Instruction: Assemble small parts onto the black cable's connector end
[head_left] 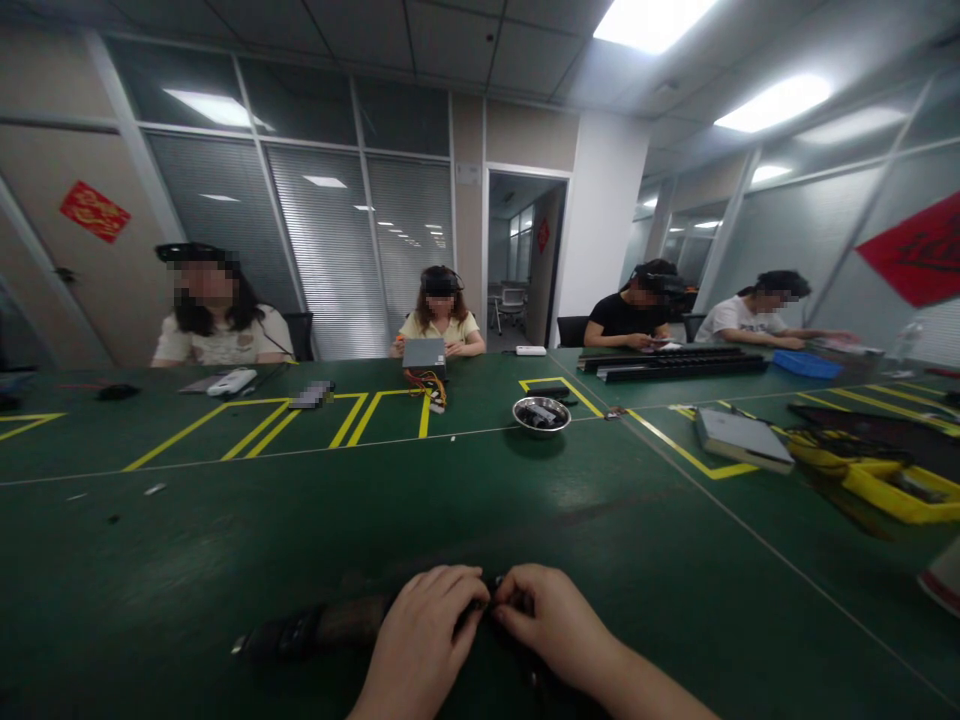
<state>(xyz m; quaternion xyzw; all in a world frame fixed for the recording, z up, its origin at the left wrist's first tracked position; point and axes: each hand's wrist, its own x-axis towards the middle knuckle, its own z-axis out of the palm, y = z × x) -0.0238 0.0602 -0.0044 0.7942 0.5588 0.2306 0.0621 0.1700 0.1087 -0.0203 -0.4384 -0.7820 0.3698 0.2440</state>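
Note:
On the green table right in front of me lies a long dark cylindrical object (300, 632), with a small shiny tip at its left end and a brownish middle part. My left hand (429, 635) covers its right part, fingers curled and thumb bent inward. Close beside it, my right hand (561, 628) is closed in a pinch, thumb against the curled fingers. The fingertips of both hands nearly meet over a small dark part, which is mostly hidden. More dark material shows under my right wrist, too dim to name.
A metal bowl (541, 415) holding dark parts stands ahead. To the right are a grey flat box (742, 440) and a yellow tray (900, 492). Across the table (225, 540) sit several people; one handles a grey box with coloured wires (426, 385). Black rails (675, 365) lie farther back.

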